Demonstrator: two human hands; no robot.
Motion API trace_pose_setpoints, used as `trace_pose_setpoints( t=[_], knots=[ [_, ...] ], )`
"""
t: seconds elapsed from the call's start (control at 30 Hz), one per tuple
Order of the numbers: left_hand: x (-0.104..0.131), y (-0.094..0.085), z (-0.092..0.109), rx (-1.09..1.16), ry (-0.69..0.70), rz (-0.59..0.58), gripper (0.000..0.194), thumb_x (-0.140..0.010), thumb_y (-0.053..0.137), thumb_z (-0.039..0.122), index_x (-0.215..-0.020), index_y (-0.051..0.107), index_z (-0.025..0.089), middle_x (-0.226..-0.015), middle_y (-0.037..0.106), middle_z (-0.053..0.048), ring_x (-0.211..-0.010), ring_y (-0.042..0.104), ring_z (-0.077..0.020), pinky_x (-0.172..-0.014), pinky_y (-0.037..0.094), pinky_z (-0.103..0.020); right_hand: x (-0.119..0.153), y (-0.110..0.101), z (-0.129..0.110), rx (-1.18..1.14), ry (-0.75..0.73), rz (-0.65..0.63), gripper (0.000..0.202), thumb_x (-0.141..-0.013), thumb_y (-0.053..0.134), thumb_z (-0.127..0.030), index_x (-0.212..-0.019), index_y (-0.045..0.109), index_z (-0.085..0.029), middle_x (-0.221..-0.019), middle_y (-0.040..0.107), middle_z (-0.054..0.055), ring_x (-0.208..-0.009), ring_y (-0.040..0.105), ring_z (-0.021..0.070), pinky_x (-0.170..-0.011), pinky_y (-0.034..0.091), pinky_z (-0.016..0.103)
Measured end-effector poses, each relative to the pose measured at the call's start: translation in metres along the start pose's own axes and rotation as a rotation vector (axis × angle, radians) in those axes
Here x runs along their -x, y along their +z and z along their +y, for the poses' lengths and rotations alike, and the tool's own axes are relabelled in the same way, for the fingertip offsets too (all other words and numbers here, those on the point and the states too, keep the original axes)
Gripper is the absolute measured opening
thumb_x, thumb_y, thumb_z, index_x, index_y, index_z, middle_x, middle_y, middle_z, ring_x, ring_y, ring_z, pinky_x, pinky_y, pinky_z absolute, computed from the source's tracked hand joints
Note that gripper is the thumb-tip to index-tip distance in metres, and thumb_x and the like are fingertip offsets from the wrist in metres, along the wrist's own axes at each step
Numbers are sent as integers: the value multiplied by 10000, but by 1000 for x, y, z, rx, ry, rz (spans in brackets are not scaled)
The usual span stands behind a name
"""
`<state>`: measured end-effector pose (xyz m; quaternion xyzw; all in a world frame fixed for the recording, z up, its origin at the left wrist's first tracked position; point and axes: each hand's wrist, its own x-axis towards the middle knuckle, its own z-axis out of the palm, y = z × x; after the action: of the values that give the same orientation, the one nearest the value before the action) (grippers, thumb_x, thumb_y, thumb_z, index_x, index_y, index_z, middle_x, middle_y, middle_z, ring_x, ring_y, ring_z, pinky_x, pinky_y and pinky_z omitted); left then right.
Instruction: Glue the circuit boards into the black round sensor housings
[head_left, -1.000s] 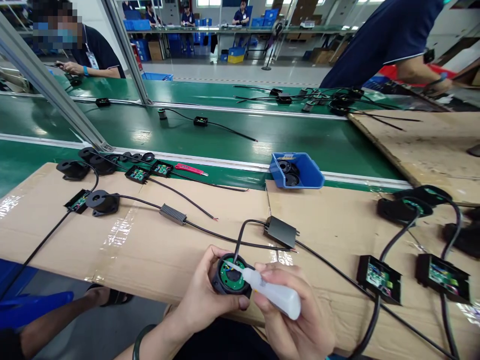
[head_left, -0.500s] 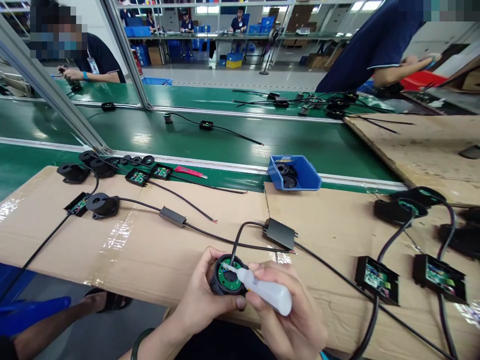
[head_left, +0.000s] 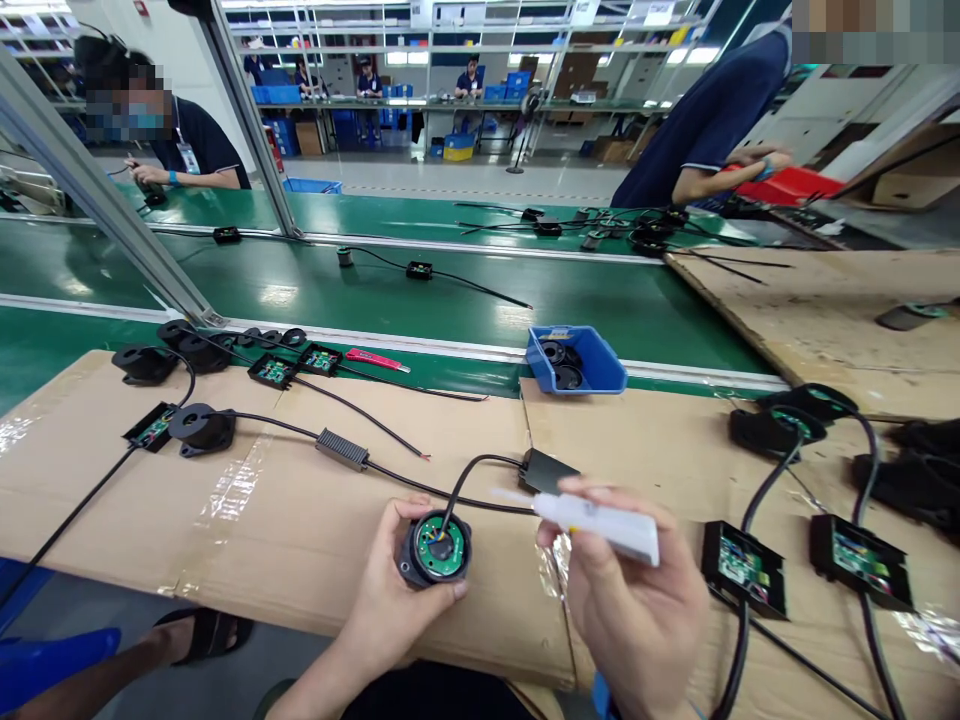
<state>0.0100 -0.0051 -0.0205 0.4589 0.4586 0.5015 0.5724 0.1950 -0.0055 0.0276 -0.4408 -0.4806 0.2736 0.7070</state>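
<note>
Above cardboard, bottle crosswise; nozzle pointing left

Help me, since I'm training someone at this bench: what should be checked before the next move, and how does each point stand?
1. Round housing secure: ok; gripped by the fingers of the left hand.
2. Circuit board exposed: ok; its green face is visible inside the housing.
3. Nozzle off the board: ok; apart from it, to the side.
4. White bottle upright: not ok; tilted well over in the right hand.
5. Cable in place: ok; it runs from the housing to the black box.
6. Fresh liquid on the board: cannot tell; too small to see.
</note>
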Motion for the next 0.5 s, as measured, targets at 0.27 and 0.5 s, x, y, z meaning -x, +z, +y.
trace_pose_setpoints(
  t=[0.27, 0.5],
  knots=[
    [-14, -25, -9, -634, 277, 156, 483, -594, 872, 236, -965, 564, 212, -1128, 657, -114, -1077, 623, -351, -907, 502, -546, -111, 24, 67, 121, 125, -79, 385, -793, 749, -415, -1071, 584, -207, -980, 689, 37, -938, 703, 206, -912, 571, 435],
    [-12, -45, 7, -598, 238, -95, 590, -756, 744, 197, -1312, 550, 229, -1266, 670, -119, -1175, 641, -299, -999, 532, -449, -168, 67, 152, 491, 238, -201, 270, -949, 623, -348, -1131, 626, -148, -1084, 669, 59, -921, 668, 182, -815, 574, 390]
  ],
)
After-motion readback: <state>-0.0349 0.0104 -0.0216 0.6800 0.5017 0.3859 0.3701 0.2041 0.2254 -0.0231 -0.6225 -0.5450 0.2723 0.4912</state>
